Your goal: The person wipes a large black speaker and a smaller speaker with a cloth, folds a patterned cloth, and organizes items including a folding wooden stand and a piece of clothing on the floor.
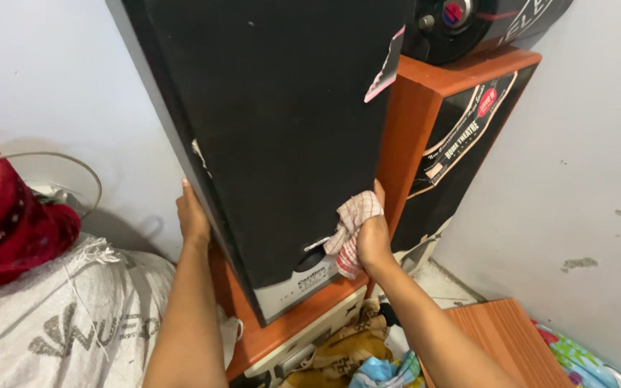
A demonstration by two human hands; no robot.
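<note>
Speakers: two tall orange wooden speaker boxes with black fronts [274, 136], side by side.
Cloth: one red-checked white rag [348, 231], pressed on the near speaker's front, lower right.
Right hand [373, 241]: fingers clamped on the rag.
Left hand [192, 215]: fingers together, flat against the speaker's left edge.
Sack: one white woven sack [59, 316], left.
</note>
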